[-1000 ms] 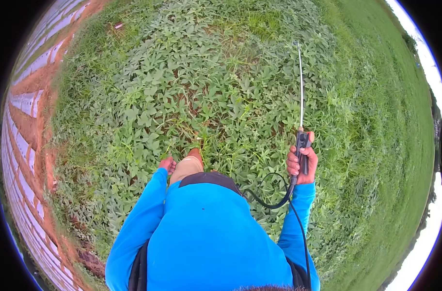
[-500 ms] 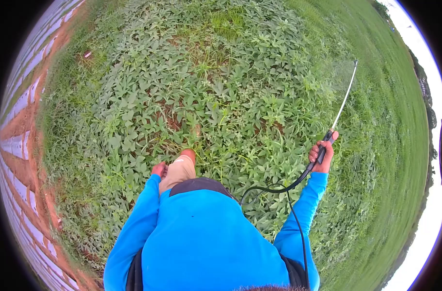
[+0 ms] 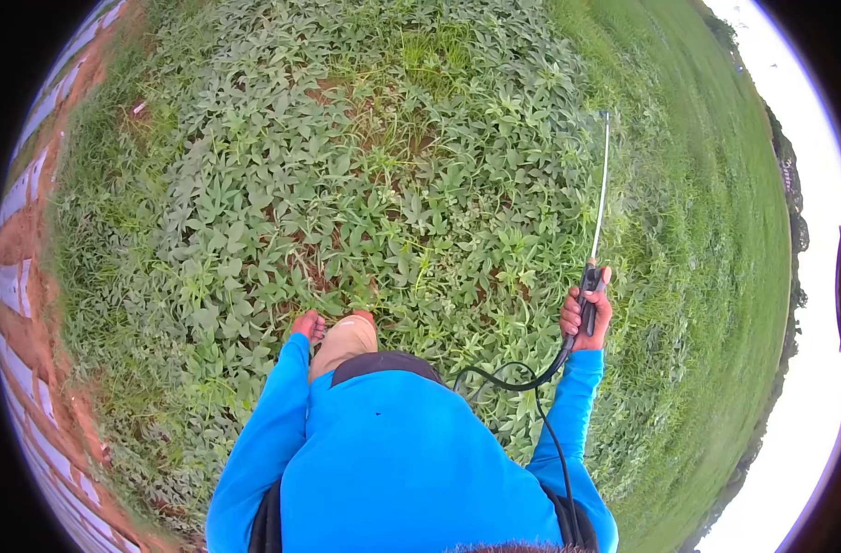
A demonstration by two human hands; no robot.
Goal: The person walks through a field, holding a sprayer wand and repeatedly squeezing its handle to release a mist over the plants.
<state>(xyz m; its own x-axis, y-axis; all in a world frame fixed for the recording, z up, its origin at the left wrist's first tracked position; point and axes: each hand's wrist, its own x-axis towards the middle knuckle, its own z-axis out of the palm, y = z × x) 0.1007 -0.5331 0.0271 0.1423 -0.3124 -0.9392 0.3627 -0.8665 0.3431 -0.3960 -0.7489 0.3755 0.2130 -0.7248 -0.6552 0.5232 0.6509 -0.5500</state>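
Observation:
The black handle of a spray wand [image 3: 587, 300] is held in my right hand [image 3: 586, 318], its fingers wrapped round the grip. From the handle a thin pale rod [image 3: 602, 189] points forward over the leafy plants, with its nozzle [image 3: 606, 114] at the far end. A black hose [image 3: 554, 369] loops from the handle back toward my waist. Low beside my thigh hangs my left hand [image 3: 309, 325], its fingers curled; nothing shows in them.
Low green plants [image 3: 254, 184] cover the ground ahead and around my legs. Taller grass [image 3: 716, 230] spreads on the right. On the left, reddish soil [image 3: 24, 235] runs beside pale sheeted strips [image 3: 15, 286]. A small pale object [image 3: 139, 108] lies at the upper left.
The wand swung right, then came back left to point nearly straight ahead. My right hand followed it. My left hand stays near my thigh, and the view has shifted over the plants.

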